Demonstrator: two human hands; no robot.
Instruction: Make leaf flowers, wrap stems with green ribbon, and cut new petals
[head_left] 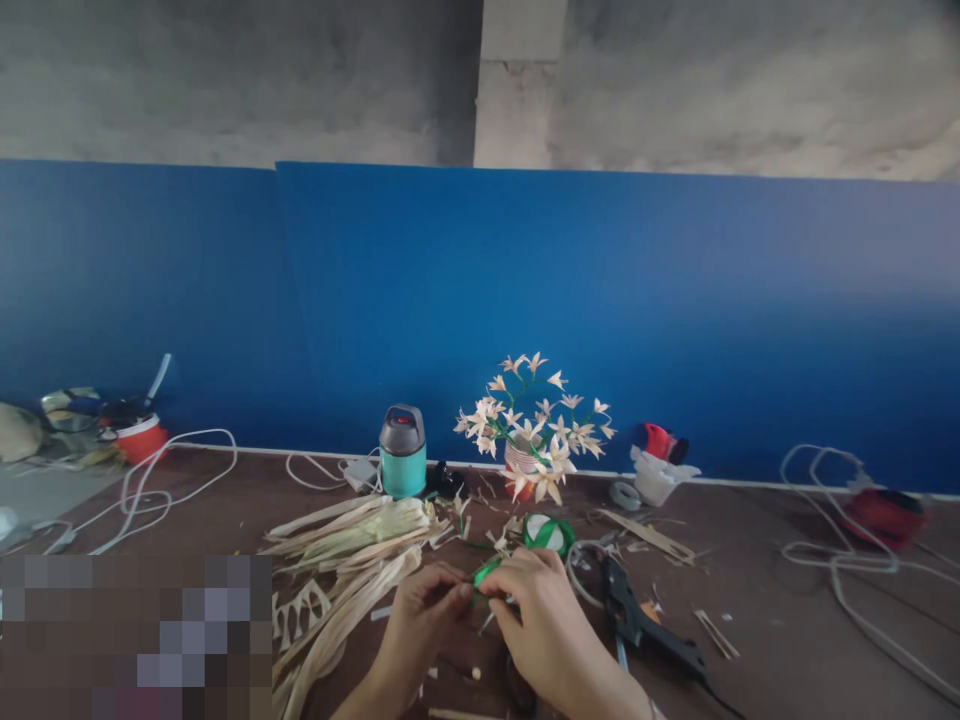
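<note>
Low in the middle of the view, my left hand (420, 615) and my right hand (536, 620) meet over the brown table (750, 600). Both pinch a strip of green tape (486, 573) between their fingertips, the fingers curled together. Just beyond my right hand lies the roll of green tape (548, 533). A heap of pale dried leaf strips (352, 560) spreads to the left of my left hand. A black glue gun (645, 620) lies right of my right hand.
A pot of pale handmade flowers (534, 425) stands at the back by the blue wall, with a teal jar (403, 452) to its left. White cables (161, 490) loop at the left and at the right (840, 560). Red containers (141, 436) sit at both far sides.
</note>
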